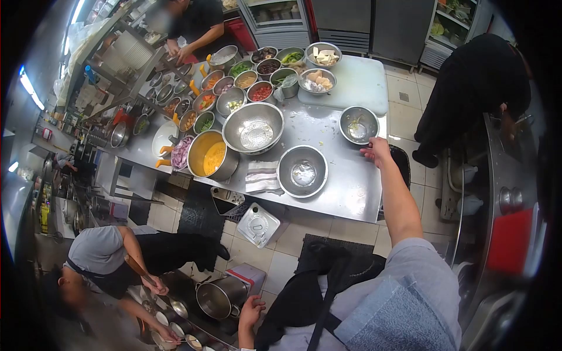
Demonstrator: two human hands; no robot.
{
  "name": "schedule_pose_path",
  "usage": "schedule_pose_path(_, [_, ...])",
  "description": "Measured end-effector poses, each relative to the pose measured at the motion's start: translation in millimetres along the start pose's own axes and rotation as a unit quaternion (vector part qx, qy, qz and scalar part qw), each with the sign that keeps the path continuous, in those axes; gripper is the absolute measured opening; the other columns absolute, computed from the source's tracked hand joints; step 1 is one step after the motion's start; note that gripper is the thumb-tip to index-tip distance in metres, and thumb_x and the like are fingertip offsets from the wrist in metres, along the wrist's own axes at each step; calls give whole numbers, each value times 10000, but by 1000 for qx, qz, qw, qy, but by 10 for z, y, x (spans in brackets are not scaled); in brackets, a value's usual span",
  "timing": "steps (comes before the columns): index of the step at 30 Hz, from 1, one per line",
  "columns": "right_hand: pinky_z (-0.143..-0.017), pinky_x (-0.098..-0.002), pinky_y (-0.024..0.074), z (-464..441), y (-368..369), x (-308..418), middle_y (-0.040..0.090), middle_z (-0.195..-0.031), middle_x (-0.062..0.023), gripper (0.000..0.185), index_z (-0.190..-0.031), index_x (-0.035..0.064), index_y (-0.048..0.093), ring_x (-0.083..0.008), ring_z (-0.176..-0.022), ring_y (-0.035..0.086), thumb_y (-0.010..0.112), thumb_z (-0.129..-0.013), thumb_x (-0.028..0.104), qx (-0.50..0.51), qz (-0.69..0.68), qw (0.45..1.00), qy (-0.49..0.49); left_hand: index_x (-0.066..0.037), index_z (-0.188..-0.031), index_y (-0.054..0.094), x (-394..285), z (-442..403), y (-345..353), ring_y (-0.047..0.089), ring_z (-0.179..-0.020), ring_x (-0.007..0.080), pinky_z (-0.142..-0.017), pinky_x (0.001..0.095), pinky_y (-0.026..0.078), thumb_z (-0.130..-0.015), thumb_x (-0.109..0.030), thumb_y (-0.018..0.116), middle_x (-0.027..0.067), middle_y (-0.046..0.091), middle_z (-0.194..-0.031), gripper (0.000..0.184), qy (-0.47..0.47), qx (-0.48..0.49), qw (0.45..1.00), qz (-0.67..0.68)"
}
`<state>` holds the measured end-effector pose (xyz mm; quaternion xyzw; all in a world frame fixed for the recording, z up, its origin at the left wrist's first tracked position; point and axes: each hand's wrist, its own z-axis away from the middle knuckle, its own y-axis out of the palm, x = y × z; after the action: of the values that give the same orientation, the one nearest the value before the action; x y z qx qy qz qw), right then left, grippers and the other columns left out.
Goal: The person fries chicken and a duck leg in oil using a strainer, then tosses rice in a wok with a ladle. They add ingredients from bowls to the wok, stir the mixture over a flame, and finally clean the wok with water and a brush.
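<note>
My right hand (pixel 376 152) is stretched out over the right end of the steel table. Its thumb and fingers close on the near rim of a small metal bowl (pixel 349 137), which has pale scraps inside. Down by my body my left hand (pixel 252 311) hangs with loosely bent fingers and nothing in it. A wider steel bowl (pixel 285 175) stands near the table's front edge, left of my right hand. Beside that bowl lies a folded striped cloth (pixel 263 177). A large perforated colander (pixel 235 130) sits further left, behind a pot of yellow-orange liquid (pixel 212 158).
Several metal containers of cut vegetables crowd the left of the steel table (pixel 351 196). Two bowls rest by a white cutting board (pixel 366 88). One co-worker (pixel 111 257) works at the lower left, another (pixel 193 26) behind the table, a third (pixel 477 88) bends at the right.
</note>
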<state>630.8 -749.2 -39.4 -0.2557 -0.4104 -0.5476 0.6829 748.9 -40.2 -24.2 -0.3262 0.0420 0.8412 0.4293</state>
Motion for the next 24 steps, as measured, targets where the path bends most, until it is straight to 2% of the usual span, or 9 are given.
schedule_pose_path(7, [-491,-288,490,313,173,118,564,-812,-53,92,-939,48,499,-217,-671,687,483,-875,113,14,4,999,-40,-4,-1235,474,0,61,-38,670,-881,235,-718,282,508,-781,117,424,210,639,-1066,472,7,-19,1000,-4])
schedule_pose_path(10, [-520,-276,498,708,400,394,633,-852,-83,122,-951,34,533,-203,-705,696,526,-894,143,102,26,989,-106,-7,-1231,475,-34,138,-81,669,-875,234,-707,284,508,-780,116,424,205,638,-1058,470,5,-25,999,-23])
schedule_pose_path(13, [-488,-272,497,822,591,433,640,-834,-86,148,-957,9,571,-190,-663,694,529,-895,137,207,106,969,-87,-6,-1229,475,10,100,-114,669,-871,231,-704,290,514,-781,111,425,202,636,-1058,465,12,-25,999,-21])
schedule_pose_path(16, [-460,-258,496,912,831,274,642,-813,-83,182,-960,-16,596,-180,-625,689,538,-889,141,271,174,944,-69,-2,-1225,478,-8,91,-95,668,-865,227,-718,295,519,-786,102,432,199,636,-1053,454,25,-23,999,-18])
schedule_pose_path(19, [-438,-268,488,870,977,-3,629,-741,-75,141,-855,21,575,-166,-596,677,562,-882,158,250,288,921,-85,2,-1219,486,-18,81,-72,667,-859,225,-745,300,524,-793,90,441,196,641,-1037,438,33,-26,999,-22])
schedule_pose_path(24, [-433,-270,483,882,986,-174,612,-718,-72,164,-840,27,539,-149,-541,630,576,-892,179,209,314,920,-104,2,-1213,496,38,186,-73,669,-858,226,-766,308,531,-804,74,449,196,649,-1016,418,25,-42,998,-27])
